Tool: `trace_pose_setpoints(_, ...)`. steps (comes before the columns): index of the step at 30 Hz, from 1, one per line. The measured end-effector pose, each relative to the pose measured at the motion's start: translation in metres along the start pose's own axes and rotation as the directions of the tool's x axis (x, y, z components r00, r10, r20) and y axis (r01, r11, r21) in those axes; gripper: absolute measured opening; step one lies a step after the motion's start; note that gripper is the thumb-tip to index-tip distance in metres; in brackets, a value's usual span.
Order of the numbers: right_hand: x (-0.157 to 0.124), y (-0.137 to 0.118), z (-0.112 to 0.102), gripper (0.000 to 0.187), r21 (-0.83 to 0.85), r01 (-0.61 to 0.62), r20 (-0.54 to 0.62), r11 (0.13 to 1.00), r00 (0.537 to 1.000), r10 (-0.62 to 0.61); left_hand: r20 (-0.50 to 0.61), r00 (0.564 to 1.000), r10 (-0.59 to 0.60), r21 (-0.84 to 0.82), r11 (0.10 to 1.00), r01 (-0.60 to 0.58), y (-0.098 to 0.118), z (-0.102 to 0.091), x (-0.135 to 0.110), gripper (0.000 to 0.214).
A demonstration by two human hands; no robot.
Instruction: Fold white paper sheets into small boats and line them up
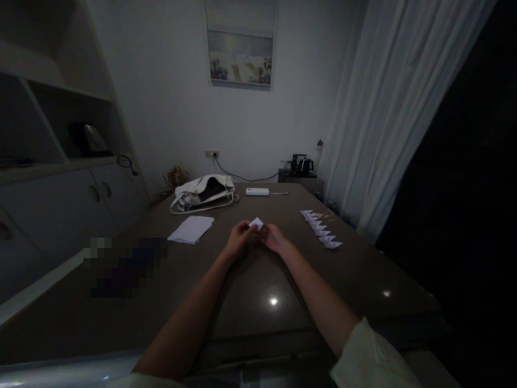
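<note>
Over the middle of the dark table (258, 280), my left hand (239, 238) and my right hand (273, 237) meet. Both pinch a small folded white paper piece (256, 222) between their fingertips, a little above the tabletop. To the left lies a stack of white paper sheets (191, 229). On the right, a row of several small folded paper pieces (321, 229) runs along the table.
A white handbag (204, 193) and a white flat device with a cable (257, 191) lie at the table's far end. Cabinets and shelves (60, 178) stand at left, a white curtain (388, 108) at right, a kettle (301, 164) in the far corner.
</note>
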State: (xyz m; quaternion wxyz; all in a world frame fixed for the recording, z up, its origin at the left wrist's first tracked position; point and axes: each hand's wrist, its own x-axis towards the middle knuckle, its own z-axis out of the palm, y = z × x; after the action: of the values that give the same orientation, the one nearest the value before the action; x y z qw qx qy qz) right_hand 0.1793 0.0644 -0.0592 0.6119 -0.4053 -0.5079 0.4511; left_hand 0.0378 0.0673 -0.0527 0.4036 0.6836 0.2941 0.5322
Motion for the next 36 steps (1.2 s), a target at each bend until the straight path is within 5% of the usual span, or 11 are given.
trace_pose_setpoints(5,-0.001,-0.005,0.0,0.028,0.024,-0.006,-0.04,1.0,0.999,0.007,-0.001,0.999,-0.037,-0.028,0.999,0.037,-0.002,-0.001,0.0,0.033)
trace_pose_setpoints(11,-0.011,-0.012,0.005,0.027,-0.06,0.053,0.049,0.997,0.998,-0.05,-0.029,0.999,-0.04,0.0,0.999,0.04,-0.007,-0.005,0.002,0.033)
trace_pose_setpoints(36,0.003,0.009,0.001,0.021,-0.266,0.263,0.034,0.927,0.964,-0.263,-0.053,0.996,-0.071,0.068,0.995,0.075,-0.004,-0.004,0.001,0.035)
